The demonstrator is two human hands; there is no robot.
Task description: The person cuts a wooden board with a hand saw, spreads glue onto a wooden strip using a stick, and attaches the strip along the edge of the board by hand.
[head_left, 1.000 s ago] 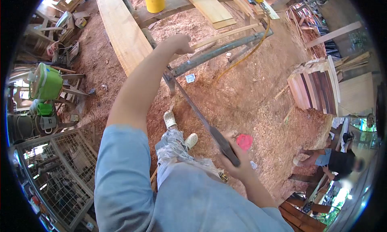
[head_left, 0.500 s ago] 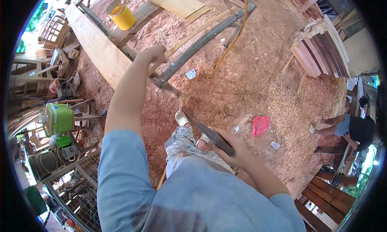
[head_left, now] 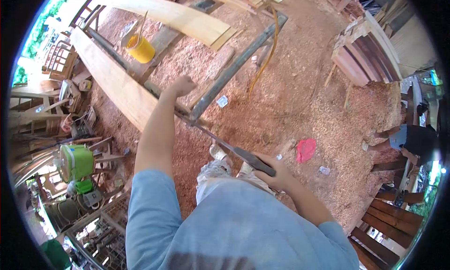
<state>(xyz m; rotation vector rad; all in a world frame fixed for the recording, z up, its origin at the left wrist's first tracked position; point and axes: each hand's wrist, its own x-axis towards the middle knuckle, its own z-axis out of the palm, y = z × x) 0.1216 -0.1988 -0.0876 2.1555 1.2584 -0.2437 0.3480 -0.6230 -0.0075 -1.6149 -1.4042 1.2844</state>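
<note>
My right hand is wrapped round the dark handle of a handsaw. Its thin blade, seen edge-on, slants up and left to the near corner of a metal-pipe frame. Closed like a fist, my left hand is above that corner, close to a narrow wooden strip; whatever its fingers grip is hidden. Just left of my forearm, a long pale board lies along the frame. A yellow bucket with a stick in it stands on a cross beam.
Pale boards lie at the far side. A yellow hose hangs by the frame. Shavings and a red scrap cover the ground. Stacked wood stands right, near another person. A green container is left.
My left hand is lower in view. The handsaw is higher and now reaches the frame's corner. The frame, bucket and boards have shifted in view as my head moved.
</note>
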